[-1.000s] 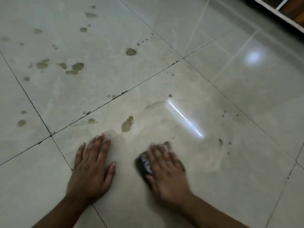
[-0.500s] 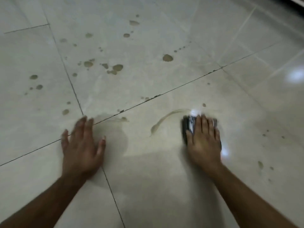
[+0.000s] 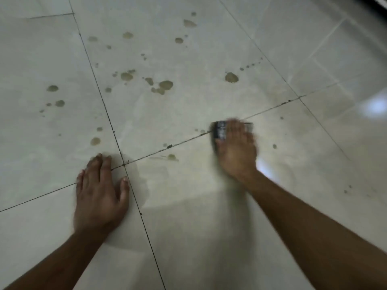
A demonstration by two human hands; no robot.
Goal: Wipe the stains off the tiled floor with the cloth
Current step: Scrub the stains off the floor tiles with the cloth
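Note:
My right hand (image 3: 237, 151) presses flat on a dark patterned cloth (image 3: 219, 130), which sticks out beyond the fingertips over a grout line of the pale tiled floor (image 3: 199, 206). The hand is motion-blurred. My left hand (image 3: 100, 191) lies flat on the floor with fingers spread, at a tile corner, holding nothing. Several brown stains dot the tiles ahead: a large one (image 3: 231, 77) beyond the cloth, a cluster (image 3: 165, 85) in the middle, a small one (image 3: 172, 157) between my hands, and more to the left (image 3: 95, 141).
Dark grout lines (image 3: 109, 120) cross between the large glossy tiles. A bright light reflection (image 3: 377, 105) shines on the floor at the right. Small specks (image 3: 347, 189) lie on the tile to the right of my right arm.
My right hand has pushed the cloth forward, up to the grout line; the curved smear and the blob stain in front of it are gone. The left hand stays planted.

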